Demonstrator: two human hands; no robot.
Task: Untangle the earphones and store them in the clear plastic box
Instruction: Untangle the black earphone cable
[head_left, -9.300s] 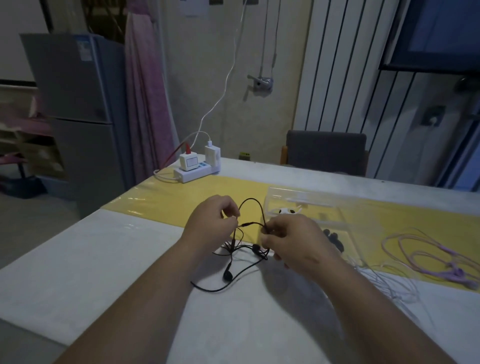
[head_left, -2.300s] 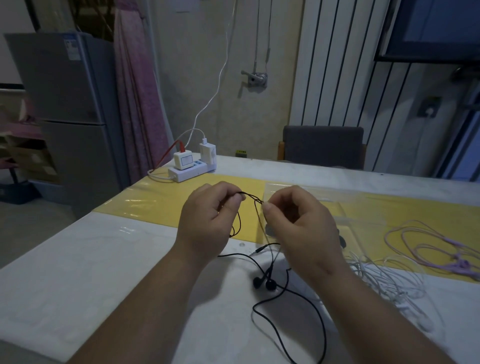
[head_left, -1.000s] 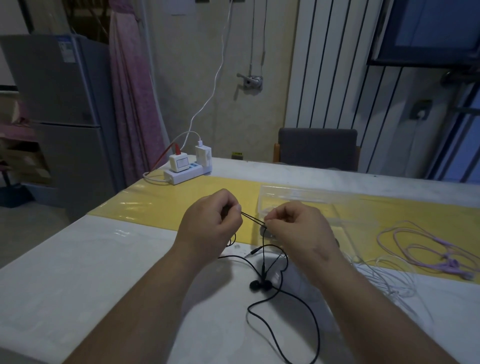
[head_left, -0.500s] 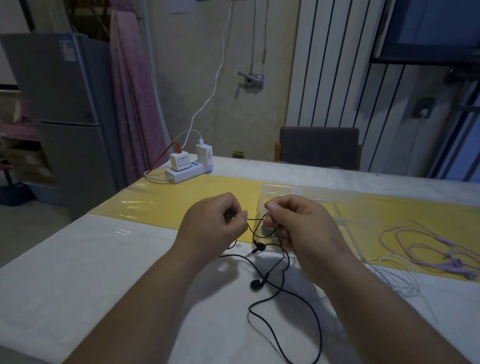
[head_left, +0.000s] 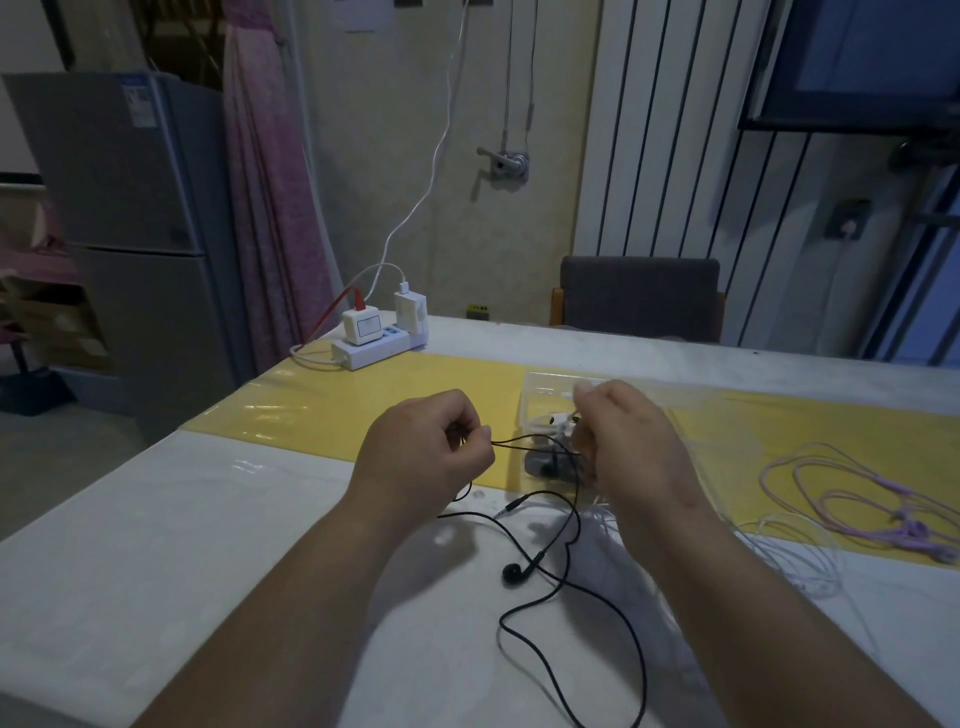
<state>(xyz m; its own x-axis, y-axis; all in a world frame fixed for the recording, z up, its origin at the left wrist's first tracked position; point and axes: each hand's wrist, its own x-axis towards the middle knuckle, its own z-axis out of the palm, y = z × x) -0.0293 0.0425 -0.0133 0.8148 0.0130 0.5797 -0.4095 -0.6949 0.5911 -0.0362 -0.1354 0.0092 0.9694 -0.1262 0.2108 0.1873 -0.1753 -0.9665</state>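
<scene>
Black earphones: the left hand at 9 o'clock and the right hand at 3 o'clock, by the clear plastic box, each pinch the cord, and the slack lies on the counter toward 6 o'clock. Risk: pulling harder could tighten any remaining knot, and the trailing loop could snag the white earphones at 4 o'clock. Versus half a second ago, the hands have spread and the span between them is drawn straight.

Dim, bluish light, soft shadows, wide-angle bending at the edges
</scene>
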